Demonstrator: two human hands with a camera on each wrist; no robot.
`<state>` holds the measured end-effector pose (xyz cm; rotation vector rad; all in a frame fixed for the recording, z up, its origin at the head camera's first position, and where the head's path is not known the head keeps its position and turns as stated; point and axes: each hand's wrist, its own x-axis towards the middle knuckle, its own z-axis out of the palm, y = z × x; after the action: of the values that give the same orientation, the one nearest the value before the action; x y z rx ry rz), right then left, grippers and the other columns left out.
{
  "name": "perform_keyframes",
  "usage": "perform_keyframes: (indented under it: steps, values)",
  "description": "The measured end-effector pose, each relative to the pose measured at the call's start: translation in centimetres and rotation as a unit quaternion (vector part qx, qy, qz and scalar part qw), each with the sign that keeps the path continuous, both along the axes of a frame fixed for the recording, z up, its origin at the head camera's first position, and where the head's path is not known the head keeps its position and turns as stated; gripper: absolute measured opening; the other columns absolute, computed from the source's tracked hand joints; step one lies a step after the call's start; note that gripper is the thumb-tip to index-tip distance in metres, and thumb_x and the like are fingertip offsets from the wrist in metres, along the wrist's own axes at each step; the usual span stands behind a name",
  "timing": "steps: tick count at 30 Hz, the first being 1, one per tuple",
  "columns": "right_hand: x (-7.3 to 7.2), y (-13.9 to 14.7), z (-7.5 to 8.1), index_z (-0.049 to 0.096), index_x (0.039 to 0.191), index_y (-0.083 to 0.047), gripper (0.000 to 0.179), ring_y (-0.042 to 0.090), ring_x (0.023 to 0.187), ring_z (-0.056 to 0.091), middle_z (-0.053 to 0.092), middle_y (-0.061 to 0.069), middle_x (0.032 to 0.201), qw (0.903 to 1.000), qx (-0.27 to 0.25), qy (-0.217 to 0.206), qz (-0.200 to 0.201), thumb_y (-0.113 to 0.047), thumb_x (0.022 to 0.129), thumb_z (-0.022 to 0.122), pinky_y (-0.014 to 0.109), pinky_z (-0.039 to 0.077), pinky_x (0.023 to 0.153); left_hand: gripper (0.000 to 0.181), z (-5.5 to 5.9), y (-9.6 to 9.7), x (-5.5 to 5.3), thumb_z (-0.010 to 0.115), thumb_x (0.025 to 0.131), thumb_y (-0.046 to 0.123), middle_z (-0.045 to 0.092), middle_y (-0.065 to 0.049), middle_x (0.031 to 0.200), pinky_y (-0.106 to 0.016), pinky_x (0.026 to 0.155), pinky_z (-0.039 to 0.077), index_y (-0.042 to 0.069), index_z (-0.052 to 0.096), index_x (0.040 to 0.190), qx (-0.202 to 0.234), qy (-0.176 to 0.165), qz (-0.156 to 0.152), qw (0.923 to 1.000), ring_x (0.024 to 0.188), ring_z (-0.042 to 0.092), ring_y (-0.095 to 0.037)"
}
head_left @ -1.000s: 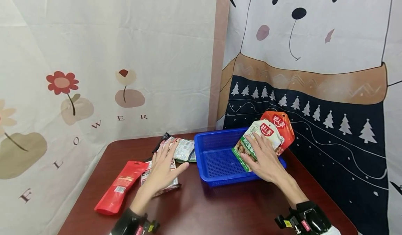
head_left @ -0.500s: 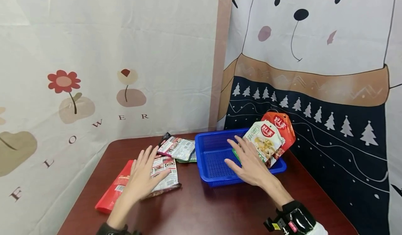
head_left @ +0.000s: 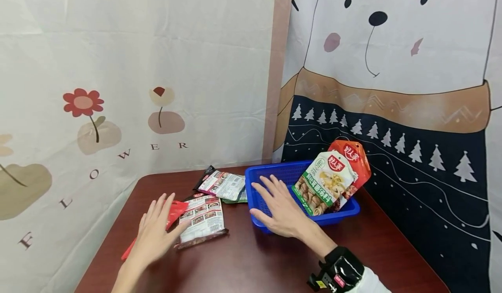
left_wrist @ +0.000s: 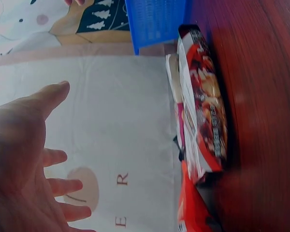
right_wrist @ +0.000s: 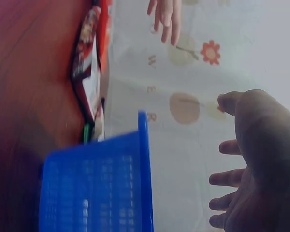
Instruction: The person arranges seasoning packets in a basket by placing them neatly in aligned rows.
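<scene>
My left hand [head_left: 154, 232] hovers with fingers spread above a red pouch [head_left: 177, 209], covering most of it in the head view. Just right of that hand a food packet [head_left: 204, 217] lies with its printed back up. Held over the near left part of a blue plastic basket [head_left: 263, 171], my right hand [head_left: 284, 210] also has its fingers extended and grips nothing. Inside the basket, a green-and-white seasoning pouch [head_left: 323, 182] leans on the right side, with an orange-red pouch [head_left: 354, 153] behind it. Both wrist views show the palms bare.
More packets [head_left: 225, 185] lie overlapped against the basket's left side, a green one underneath. The dark red tabletop [head_left: 251, 262] meets a flower-printed curtain [head_left: 211, 88] behind and a bear-printed curtain [head_left: 392, 110] at the right.
My right hand has come off the green-and-white pouch and moved left over the basket. My left hand has shifted left and toward me, from the packets to the red pouch.
</scene>
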<state>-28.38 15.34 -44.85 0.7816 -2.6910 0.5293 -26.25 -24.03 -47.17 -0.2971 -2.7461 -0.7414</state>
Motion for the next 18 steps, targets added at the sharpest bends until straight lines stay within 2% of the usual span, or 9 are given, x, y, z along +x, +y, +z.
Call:
perform_keyframes:
  steps: [7,13,18]
  values:
    - [-0.3,-3.9,-0.3,0.038,0.177,-0.020,0.079,0.042,0.177,0.020,0.031,0.015,0.187,0.9991,0.020,-0.027,0.028,-0.064,0.114,0.053,0.065,0.017,0.145,0.103,-0.5,-1.5,-0.2,0.077,0.102,0.060,0.029,-0.032,0.180,-0.090,0.122,0.021,0.008,0.030,0.177,-0.002,-0.017,0.016,0.9997,0.163,0.020,-0.068]
    - [-1.2,-7.0,-0.8,0.041,0.176,-0.018,0.075,0.044,0.176,0.024,0.036,0.018,0.184,0.9978,0.042,-0.026,0.045,-0.060,0.115,0.054,0.064,0.022,0.144,0.105,-1.0,-2.1,-0.6,0.076,0.102,0.063,0.029,-0.033,0.179,-0.090,0.122,0.021,0.006,0.029,0.177,-0.003,-0.034,0.024,0.9991,0.163,0.020,-0.067]
    - [-1.9,-9.3,-1.6,0.044,0.173,-0.015,0.073,0.046,0.172,0.034,0.044,0.020,0.179,0.9967,0.060,-0.011,0.053,-0.057,0.115,0.055,0.061,0.029,0.142,0.106,-1.5,-2.0,-1.4,0.075,0.102,0.063,0.026,-0.033,0.181,-0.091,0.126,0.019,0.005,0.027,0.177,0.002,-0.059,0.031,0.9978,0.165,0.018,-0.066]
